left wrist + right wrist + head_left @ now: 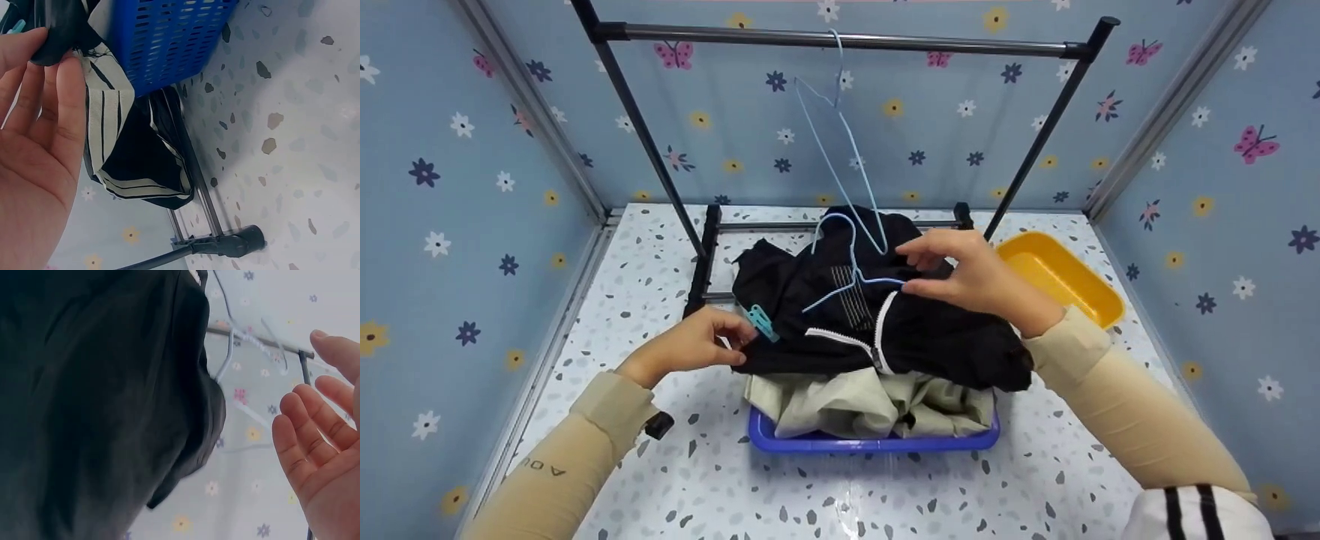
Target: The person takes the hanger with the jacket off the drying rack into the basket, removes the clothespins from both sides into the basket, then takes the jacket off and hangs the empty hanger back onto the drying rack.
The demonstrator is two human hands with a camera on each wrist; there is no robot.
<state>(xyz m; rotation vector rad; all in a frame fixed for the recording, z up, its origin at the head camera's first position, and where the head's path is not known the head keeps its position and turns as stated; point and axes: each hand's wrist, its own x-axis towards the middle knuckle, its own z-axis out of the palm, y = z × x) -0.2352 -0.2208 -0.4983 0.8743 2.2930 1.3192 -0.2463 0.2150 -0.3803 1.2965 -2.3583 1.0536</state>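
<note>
Left hand: the left hand (705, 341), left of the blue basket (877, 446), pinches a fold of black cloth between thumb and fingers.
Right hand: the right hand (960, 270), above the basket's right part, is released, its fingers loosely bent round nothing; whether the thumb tip brushes the hanger's end I cannot tell.
Clothespin: a teal clothespin (763, 322) sits on the cloth by the left fingertips, above the basket's left end.
Jacket: the black zip-front jacket (952, 337) is heaped over the basket's far part.
Loose hanger: a pale-blue wire hanger (879, 280) lies at the jacket's neck, over the basket's middle.
Slip risk: with no firm grip on it, that hanger could slide out of the neck, or its hook could snag the other hanger.
Pull risk: tugging the left fold might skew the jacket or drag the khaki cloth (840, 405) from the basket.
Jacket look: crumpled, with a white zip parted in a V and, in the left wrist view, a white-and-black striped band beside the basket.
Rail hanger: another wire hanger (841, 67) hangs from the rack rail (945, 43), beyond the basket.
Tray: a yellow tray (1069, 281) lies right of the basket, farther back.
</note>
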